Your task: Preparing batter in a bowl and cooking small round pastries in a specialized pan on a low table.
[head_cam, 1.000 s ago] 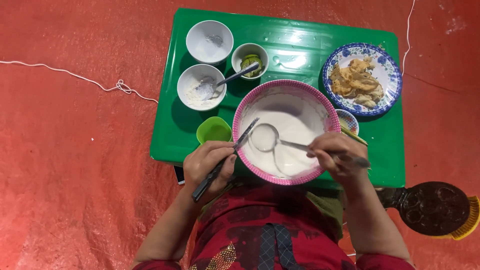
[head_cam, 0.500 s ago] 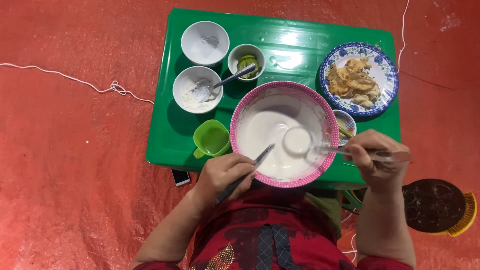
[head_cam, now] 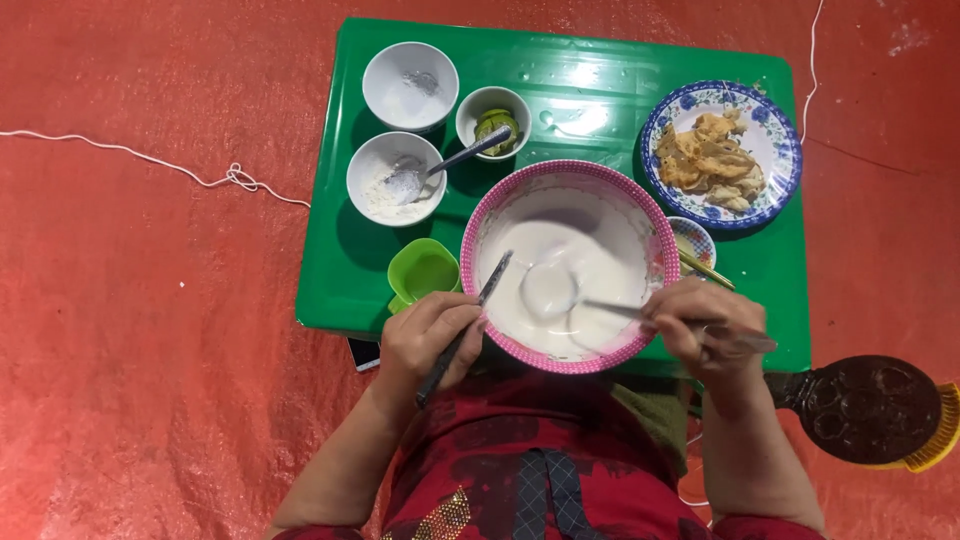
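- On the green table [head_cam: 600, 75], near its front edge, sits a pink-rimmed bowl [head_cam: 568, 180] holding white batter [head_cam: 600, 260].
- Left hand [head_cam: 428, 340] clenched around a dark utensil [head_cam: 462, 330], likely a knife; its tip rests on the bowl's left rim, over the batter.
- Right hand [head_cam: 705, 325] closed around the handle of a ladle [head_cam: 550, 290]; ladle cup sits in the batter mid-bowl, handle running right to the hand.
- Both hands at the near edge of the bowl, left one touching the rim side, right one just beside the right rim.
- Small green cup [head_cam: 425, 270] just left of the bowl, close to the left hand.
- White bowl with flour and a spoon [head_cam: 395, 180] behind the cup; another white bowl [head_cam: 410, 85] farther back with a little powder.
- Small bowl with something green [head_cam: 493, 120] between those and the pink bowl.
- Blue-patterned plate with fried pieces [head_cam: 720, 150] at the back right; small patterned dish [head_cam: 692, 240] touching the bowl's right side.
- Dark mould pan [head_cam: 865, 410] on the red floor mat [head_cam: 150, 350], right of the person, well apart from the bowl.
- White cord [head_cam: 130, 155] lies across the mat at left.
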